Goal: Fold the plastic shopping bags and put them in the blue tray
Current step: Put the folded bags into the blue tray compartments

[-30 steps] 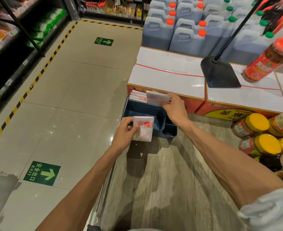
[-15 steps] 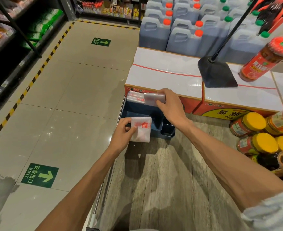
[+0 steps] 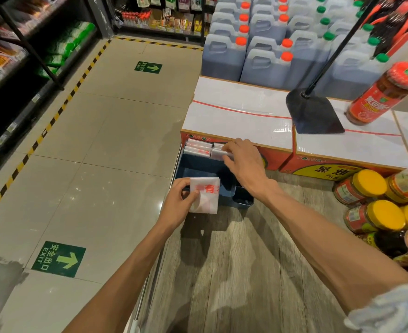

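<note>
A blue tray (image 3: 198, 170) sits at the far left corner of the wooden counter, against an orange carton. Several folded white bags (image 3: 197, 147) stand in a row at its far end. My right hand (image 3: 240, 156) holds another folded bag (image 3: 218, 153) down beside that row, fingers curled over its top edge. My left hand (image 3: 180, 201) pinches a folded white bag with red print (image 3: 205, 194) over the tray's near rim. The small compartment (image 3: 242, 198) at the tray's right end is dark.
White-topped orange cartons (image 3: 239, 116) stand right behind the tray. A black stand base (image 3: 313, 114) rests on them. Yellow-lidded jars (image 3: 371, 186) crowd the counter's right side. Dark jugs (image 3: 258, 56) are stacked beyond. The floor (image 3: 90, 152) drops off left of the counter.
My right hand has lowered its folded bag from above the tray down next to the standing row. My left hand has kept its printed bag near the tray's front rim.
</note>
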